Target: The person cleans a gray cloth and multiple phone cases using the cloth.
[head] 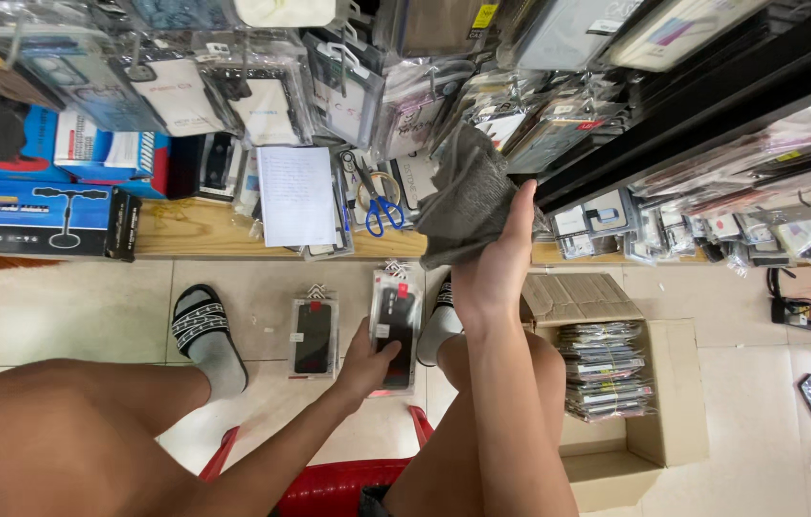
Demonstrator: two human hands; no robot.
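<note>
Clear-wrapped black package point(396, 328) gripped by left hand point(364, 364); twin package point(314, 336) laid beside; black box point(56, 220) shelved (far left).

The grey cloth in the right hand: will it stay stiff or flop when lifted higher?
The grey cloth probably flops: it drapes in soft folds over the right hand. It looks light, held by fingers alone. It seems unlikely to slip, since its surface looks matte and woven, not glossy.

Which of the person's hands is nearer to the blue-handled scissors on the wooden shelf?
Right. The right hand, holding a grey cloth, is raised beside the scissors. The left hand is lower, holding a packaged phone case.
</note>
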